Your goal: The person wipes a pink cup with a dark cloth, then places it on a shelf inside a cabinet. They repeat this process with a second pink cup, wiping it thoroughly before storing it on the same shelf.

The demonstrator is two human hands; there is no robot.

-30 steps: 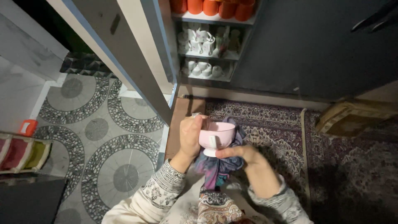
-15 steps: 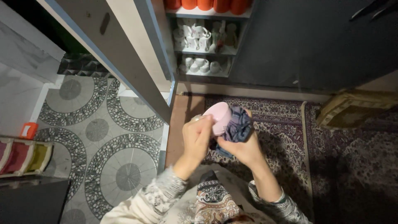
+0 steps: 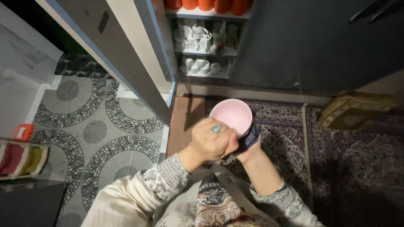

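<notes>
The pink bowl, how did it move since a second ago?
The pink bowl turned: first upright, then tipped away showing its underside, now its inside faces the camera. The left hand shifted from its side to in front of it. The right hand kept the dark cloth under the bowl. The white cups on the shelves stayed put.

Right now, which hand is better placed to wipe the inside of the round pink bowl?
Left hand: it rests at the pink bowl rim, apparently free. The right hand is underneath, supporting the bowl with the dark blue cloth.
</notes>
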